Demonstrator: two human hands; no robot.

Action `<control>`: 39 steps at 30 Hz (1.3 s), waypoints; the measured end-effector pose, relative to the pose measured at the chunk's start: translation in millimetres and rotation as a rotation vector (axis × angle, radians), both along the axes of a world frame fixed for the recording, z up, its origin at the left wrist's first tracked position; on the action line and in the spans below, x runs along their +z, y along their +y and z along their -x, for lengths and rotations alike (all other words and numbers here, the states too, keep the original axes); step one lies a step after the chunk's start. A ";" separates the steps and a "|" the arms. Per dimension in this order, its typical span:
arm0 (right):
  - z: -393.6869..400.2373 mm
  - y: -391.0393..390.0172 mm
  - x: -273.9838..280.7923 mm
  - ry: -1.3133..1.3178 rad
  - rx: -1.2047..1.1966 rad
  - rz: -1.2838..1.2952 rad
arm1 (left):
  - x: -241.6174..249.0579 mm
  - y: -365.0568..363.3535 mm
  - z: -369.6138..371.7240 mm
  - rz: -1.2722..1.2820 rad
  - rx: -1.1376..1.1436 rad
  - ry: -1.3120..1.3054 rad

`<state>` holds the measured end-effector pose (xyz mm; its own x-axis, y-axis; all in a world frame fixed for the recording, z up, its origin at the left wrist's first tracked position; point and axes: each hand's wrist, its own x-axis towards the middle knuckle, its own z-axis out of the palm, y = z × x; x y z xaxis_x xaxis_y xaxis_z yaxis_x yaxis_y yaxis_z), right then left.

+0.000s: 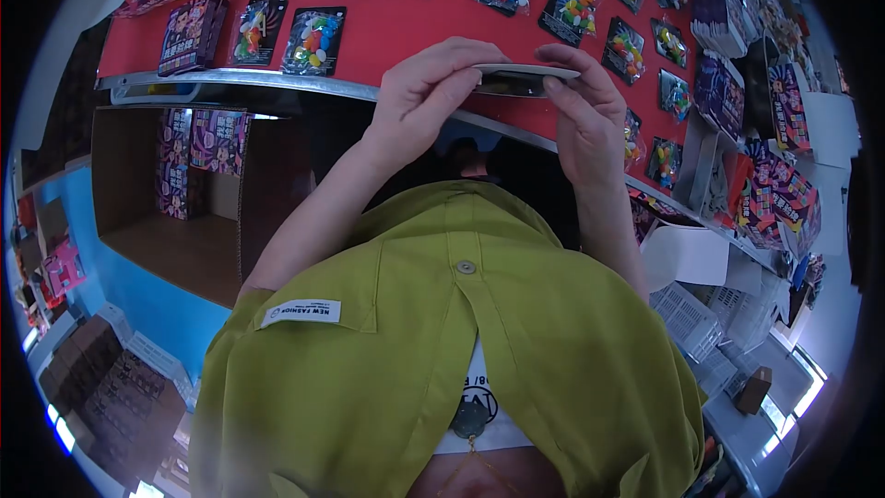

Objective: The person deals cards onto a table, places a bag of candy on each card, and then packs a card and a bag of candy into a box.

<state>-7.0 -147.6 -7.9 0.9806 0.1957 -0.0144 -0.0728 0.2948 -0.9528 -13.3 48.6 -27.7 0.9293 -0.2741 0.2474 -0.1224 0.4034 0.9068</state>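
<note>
Near the front edge of the red table (387,29), my left hand (429,92) and my right hand (587,106) hold a thin flat item (527,69) between them. It has a pale upper edge and a dark side, seen nearly edge-on. My left fingers and thumb pinch its left end, and my right thumb and fingers close on its right end. Beyond my hands lie several black cards with clear bags of coloured candy-like pieces, one of them (569,11) just past my right hand. What is printed on the held item cannot be made out.
Printed boxes (192,34) stand at the table's left end. An open cardboard box (171,244) with printed boxes inside is at the lower left. Stacked printed packs (722,23) line the right side, with white baskets (687,318) below. The table's metal edge (267,80) runs before me.
</note>
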 end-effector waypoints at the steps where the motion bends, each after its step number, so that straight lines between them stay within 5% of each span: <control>1: 0.0 0.2 -0.6 -0.030 -0.011 0.039 | 1.1 -2.2 1.5 -0.143 0.109 -0.138; 2: 0.1 0.9 -0.2 -0.027 -0.011 0.039 | 1.7 -3.6 2.4 -0.285 0.217 -0.275; 4: 0.4 2.5 1.6 -0.420 -0.007 0.496 | 2.2 -1.7 0.5 -0.253 0.180 -0.213; 6: -3.4 -3.4 -1.8 -0.534 0.032 0.509 | 2.7 1.3 -5.5 -0.222 0.146 -0.156; 8: -8.7 -10.4 -7.4 -0.650 0.077 0.517 | 2.4 4.8 -12.2 0.158 -0.062 0.224; 9: -11.2 -13.3 -10.6 -0.667 0.101 0.550 | 2.5 6.4 -12.5 0.156 -0.058 0.223; 11: -18.9 -16.0 -11.4 -0.685 0.118 0.583 | 3.4 8.1 -13.6 -0.127 0.018 -0.033; 12: -24.9 -16.6 -7.2 -0.928 0.074 0.768 | 3.1 9.8 -13.8 -0.128 0.013 -0.035; 13: -27.8 -17.6 -3.9 -1.169 0.027 0.953 | 2.1 12.5 -13.3 -0.324 0.094 -0.307; 14: -27.4 -17.3 -2.3 -1.167 0.021 0.957 | 1.6 13.4 -13.6 -0.518 0.175 -0.581; 16: -24.5 -15.7 -0.9 -1.224 0.001 1.026 | 4.9 11.5 -14.5 -0.600 0.236 -0.716; 18: -22.5 -16.4 -3.7 -1.161 0.011 0.956 | 5.5 9.6 -12.4 -0.688 0.311 -0.846; 27: -13.6 -9.2 -0.4 -0.858 0.054 0.856 | 17.1 -1.2 -12.8 -0.585 0.371 -0.527; 35: -10.9 -11.2 -2.3 -0.690 0.099 0.692 | 13.6 -1.8 -12.7 -0.240 0.220 -0.083; 39: -9.6 -7.8 0.3 -0.524 0.091 0.624 | 14.6 -1.0 -16.1 -0.260 0.206 -0.094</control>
